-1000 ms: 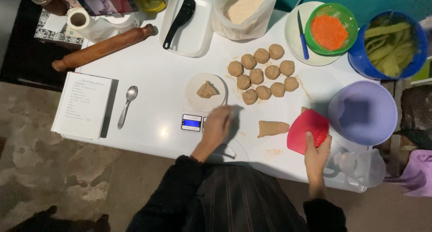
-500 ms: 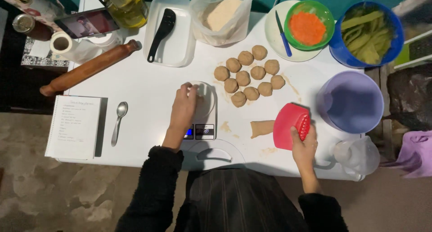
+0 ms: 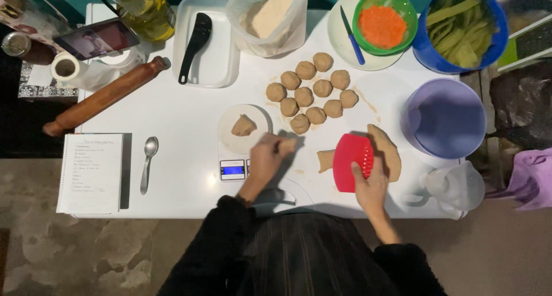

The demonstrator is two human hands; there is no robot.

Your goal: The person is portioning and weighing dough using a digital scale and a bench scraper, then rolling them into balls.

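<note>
My right hand (image 3: 371, 184) presses a red plastic dough scraper (image 3: 352, 161) onto a slab of brown dough (image 3: 387, 151) on the white table (image 3: 184, 123). My left hand (image 3: 269, 156) hovers just right of a small kitchen scale (image 3: 244, 130), its fingers pinched on a small bit of dough (image 3: 288, 143). A lump of dough (image 3: 244, 125) lies on the scale's round pan. Several rolled dough balls (image 3: 313, 91) sit in a cluster behind my hands.
Rolling pin (image 3: 103, 96), notebook (image 3: 91, 173) and spoon (image 3: 148, 162) lie left. At the back: tray with black spatula (image 3: 195, 37), flour bag (image 3: 270, 17), green bowl of orange filling (image 3: 383, 26), blue-handled knife (image 3: 351, 43), blue bowl of leaves (image 3: 460, 29). Purple bowl (image 3: 445, 119) and clear jug (image 3: 454, 187) right.
My left hand came back from the scale pan toward me, now pinching a bit of dough. The right hand shifted the red scraper onto the dough slab.
</note>
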